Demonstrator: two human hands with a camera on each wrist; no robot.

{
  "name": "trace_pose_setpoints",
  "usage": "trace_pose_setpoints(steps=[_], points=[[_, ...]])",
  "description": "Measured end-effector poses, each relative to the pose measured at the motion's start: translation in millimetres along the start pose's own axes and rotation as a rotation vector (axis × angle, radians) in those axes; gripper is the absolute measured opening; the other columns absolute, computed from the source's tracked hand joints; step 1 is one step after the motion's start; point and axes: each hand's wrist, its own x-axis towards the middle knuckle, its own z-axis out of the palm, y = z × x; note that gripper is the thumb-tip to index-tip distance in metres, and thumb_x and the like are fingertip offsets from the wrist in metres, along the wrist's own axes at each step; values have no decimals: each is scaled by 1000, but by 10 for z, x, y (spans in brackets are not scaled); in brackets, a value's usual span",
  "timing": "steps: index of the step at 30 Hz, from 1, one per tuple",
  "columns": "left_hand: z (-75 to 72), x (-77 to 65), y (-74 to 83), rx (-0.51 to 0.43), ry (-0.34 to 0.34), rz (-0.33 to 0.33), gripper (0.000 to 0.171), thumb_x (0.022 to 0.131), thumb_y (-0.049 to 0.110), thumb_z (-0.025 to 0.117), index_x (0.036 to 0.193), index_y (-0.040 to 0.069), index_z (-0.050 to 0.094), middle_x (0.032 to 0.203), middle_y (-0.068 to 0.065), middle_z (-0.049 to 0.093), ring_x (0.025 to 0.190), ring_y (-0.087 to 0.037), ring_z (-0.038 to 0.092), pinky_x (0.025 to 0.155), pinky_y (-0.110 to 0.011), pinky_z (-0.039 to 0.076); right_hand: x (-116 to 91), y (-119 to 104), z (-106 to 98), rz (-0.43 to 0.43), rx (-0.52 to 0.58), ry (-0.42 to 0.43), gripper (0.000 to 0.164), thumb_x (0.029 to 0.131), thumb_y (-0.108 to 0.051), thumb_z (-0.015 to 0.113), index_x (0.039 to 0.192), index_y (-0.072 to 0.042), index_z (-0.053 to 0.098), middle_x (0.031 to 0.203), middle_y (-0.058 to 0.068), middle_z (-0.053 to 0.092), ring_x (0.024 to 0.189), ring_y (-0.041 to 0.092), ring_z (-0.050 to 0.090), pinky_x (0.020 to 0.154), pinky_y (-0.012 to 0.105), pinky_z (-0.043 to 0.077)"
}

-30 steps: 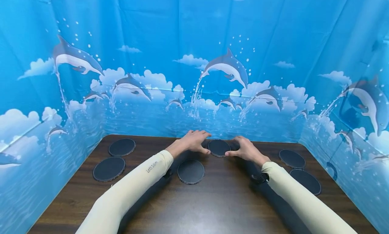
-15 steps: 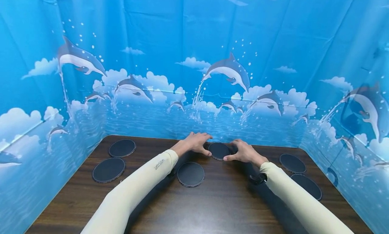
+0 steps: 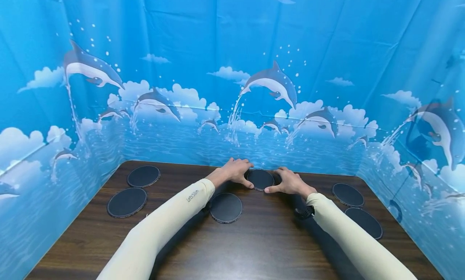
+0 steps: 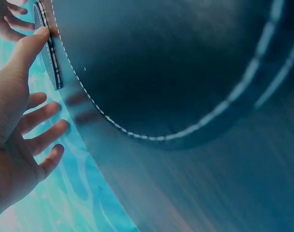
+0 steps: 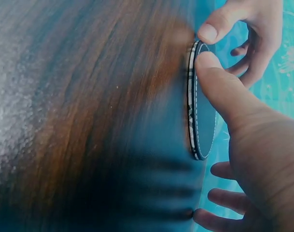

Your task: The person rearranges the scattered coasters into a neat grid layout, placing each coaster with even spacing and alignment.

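Observation:
A round black coaster (image 3: 260,179) with a stitched edge lies at the table's back edge, between both hands. My left hand (image 3: 237,171) is at its left side, thumb toward the near rim and fingers spread. At the right side my right hand (image 3: 288,181) mirrors it. In the right wrist view, the right thumb (image 5: 217,77) overlaps the rim of the coaster (image 5: 207,111), while the other fingers stay apart from it; whether the thumb touches is unclear. A second coaster (image 3: 226,208) lies nearer, below my left wrist, and looms large in the left wrist view.
Two more black coasters (image 3: 143,176) (image 3: 126,202) lie at the left of the brown wooden table (image 3: 261,247). Another pair (image 3: 348,194) (image 3: 363,223) lies at the right. A blue dolphin-print curtain (image 3: 189,138) encloses the back and sides.
My right hand has come slightly inward and nearer the far coaster's right side. The left hand has shifted slightly toward that coaster. The coasters keep their arrangement; the head view has shifted slightly.

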Motion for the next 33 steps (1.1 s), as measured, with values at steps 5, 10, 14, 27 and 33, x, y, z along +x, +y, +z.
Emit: trace_pose_setpoints(steps=[5,10,14,27,33], points=[[5,14,2,9,-19,-11,92,83,72,68,155,20,45,150,-4,47,131,-29,49,105,-52,36,44,-17,26,8,-22,-1,96,80,-66,77,148,-3,51,153,26,38,136,50,38,105,72,26],[-7,20,5,16,-45,-27,89,83,74,68,151,19,51,149,-4,47,130,-28,49,106,-52,36,76,-36,37,2,-31,4,94,80,-66,77,147,-4,54,152,25,39,136,49,39,104,72,26],[-12,32,11,24,-67,-41,82,83,74,68,141,17,62,143,-4,48,122,-25,53,104,-49,38,82,-41,35,2,-35,8,95,79,-68,76,146,-5,54,152,25,40,135,48,40,104,71,27],[-40,20,-4,-18,-71,-37,78,83,72,69,141,20,63,142,-3,46,123,-24,51,104,-48,37,58,-18,71,-19,-50,37,96,79,-71,74,145,-4,55,149,26,42,134,49,38,101,73,27],[18,-20,-6,-74,-66,-32,78,84,70,69,143,20,59,145,-3,42,127,-25,47,107,-49,35,44,-4,108,-18,-67,51,99,77,-73,74,145,-4,56,148,25,44,131,48,39,100,73,29]])
